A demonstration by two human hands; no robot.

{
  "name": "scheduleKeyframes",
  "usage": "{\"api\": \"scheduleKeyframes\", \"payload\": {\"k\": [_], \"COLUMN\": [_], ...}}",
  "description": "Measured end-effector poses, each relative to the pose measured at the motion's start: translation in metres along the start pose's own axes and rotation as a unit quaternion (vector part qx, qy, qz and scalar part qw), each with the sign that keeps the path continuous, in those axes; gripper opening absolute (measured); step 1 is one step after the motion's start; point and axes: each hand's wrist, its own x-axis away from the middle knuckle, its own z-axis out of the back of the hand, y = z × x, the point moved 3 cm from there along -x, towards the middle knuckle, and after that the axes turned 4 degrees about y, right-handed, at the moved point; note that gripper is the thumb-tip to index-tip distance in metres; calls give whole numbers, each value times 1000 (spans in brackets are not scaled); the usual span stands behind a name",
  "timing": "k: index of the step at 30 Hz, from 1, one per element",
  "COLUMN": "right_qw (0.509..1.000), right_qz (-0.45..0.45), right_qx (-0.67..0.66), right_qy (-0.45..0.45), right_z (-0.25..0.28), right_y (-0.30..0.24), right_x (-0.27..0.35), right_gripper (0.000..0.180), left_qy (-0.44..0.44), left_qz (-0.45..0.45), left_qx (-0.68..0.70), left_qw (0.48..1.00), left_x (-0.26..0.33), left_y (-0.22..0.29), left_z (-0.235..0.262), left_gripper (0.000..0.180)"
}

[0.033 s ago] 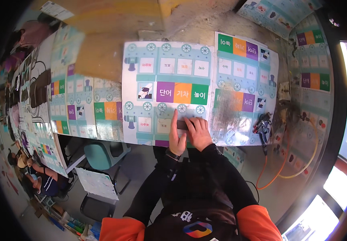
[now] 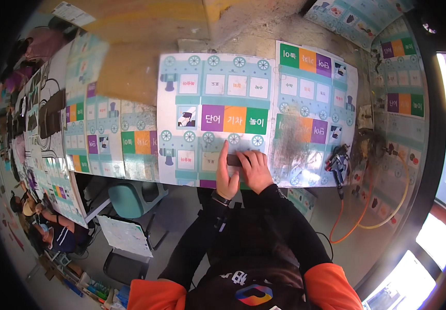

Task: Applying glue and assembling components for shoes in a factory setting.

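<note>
A large printed sheet (image 2: pixel 186 98) with teal train pictures, wheels and purple, orange and green title blocks lies flat on the table in front of me. My left hand (image 2: pixel 226 174) rests on its near part, index finger stretched out beside a small dark brown bar-shaped piece (image 2: pixel 234 161). My right hand (image 2: pixel 256 172) is closed over that piece from the right and presses it on the sheet. What kind of tool it is, and its lower side, cannot be made out beneath the fingers.
More printed sheets (image 2: pixel 316 77) lie to the right, near an air tool (image 2: pixel 338 164) with an orange hose (image 2: pixel 343 219). A teal chair (image 2: pixel 125 200) stands left under the table edge. Another person (image 2: pixel 60 231) is at the far left. Brown board (image 2: pixel 135 72) lies at the back.
</note>
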Motion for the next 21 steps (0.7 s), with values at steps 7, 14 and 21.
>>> {"api": "scheduleKeyframes", "payload": {"k": [7,14,21], "right_qw": [986,951,962], "right_qz": [4,-93,-73], "right_qx": [-162,-295,-153], "right_qy": [35,12,215], "right_z": [82,187,238], "right_y": [-27,-54,-109], "right_x": [-11,-14,-15], "right_gripper": [43,39,31], "left_qy": [-138,-130,-10], "left_qz": [50,88,-34], "left_qx": [-47,-76,-97], "left_qw": [988,985,995], "left_x": [-31,-44,-60], "left_y": [77,185,231], "left_z": [35,36,35], "left_gripper": [55,32,31]}}
